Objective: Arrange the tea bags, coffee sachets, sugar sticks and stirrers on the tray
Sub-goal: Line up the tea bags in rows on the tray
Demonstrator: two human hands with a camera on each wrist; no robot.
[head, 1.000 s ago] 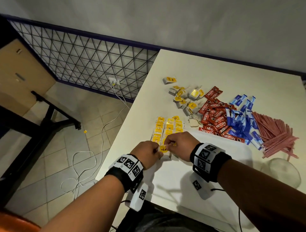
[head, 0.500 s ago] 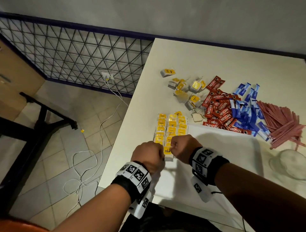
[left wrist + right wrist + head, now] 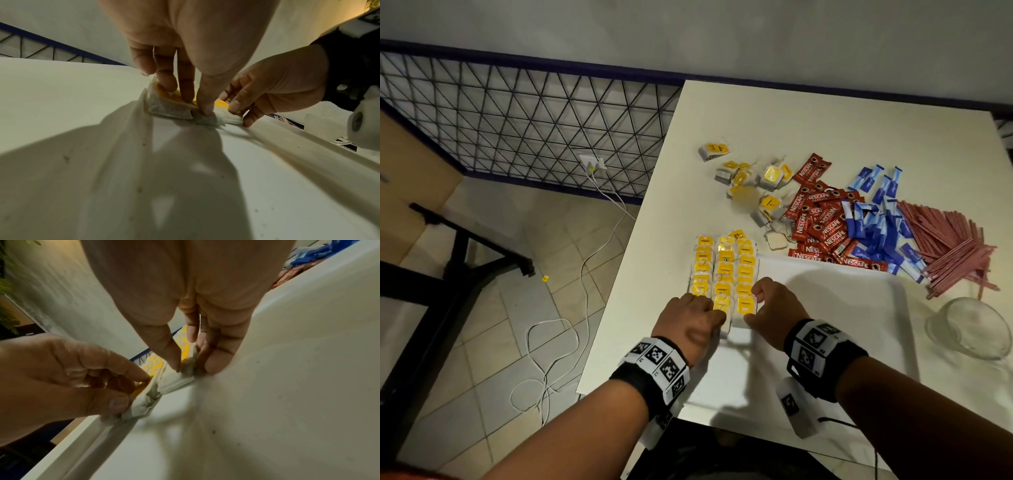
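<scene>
**Tea bags first: squaring the near end of the rows**

You are in the tea-bag step. Your left hand (image 3: pixel 690 323) and right hand (image 3: pixel 777 310) sit on either side of the near end of the tea bag rows (image 3: pixel 724 270), which lie in three columns on the tray (image 3: pixel 859 308) at its left edge. Your left fingers (image 3: pixel 186 91) are bent down onto the nearest bags, thumb pressing one bag's corner; your right thumb and fingers (image 3: pixel 216 360) pinch the last bag in the column nearest that hand. Both hands grip lightly, fingertips only.

By my reading, the next move is to settle these end bags flush with their columns, let go, then reach beyond your fingertips for the loose tea bags (image 3: pixel 753 186) on the table. Thin paper and strings will snag, so lift rather than drag.

Still untouched, ahead and to the right of your right hand: coffee sachets (image 3: pixel 822 222), sugar sticks (image 3: pixel 876 219), stirrers (image 3: pixel 948 246); a glass cup (image 3: pixel 969 329) lies further right.

Readable: "NESCAFE CLASSIC" on the red sachets. The yellow tags' print is too small to read.
</scene>
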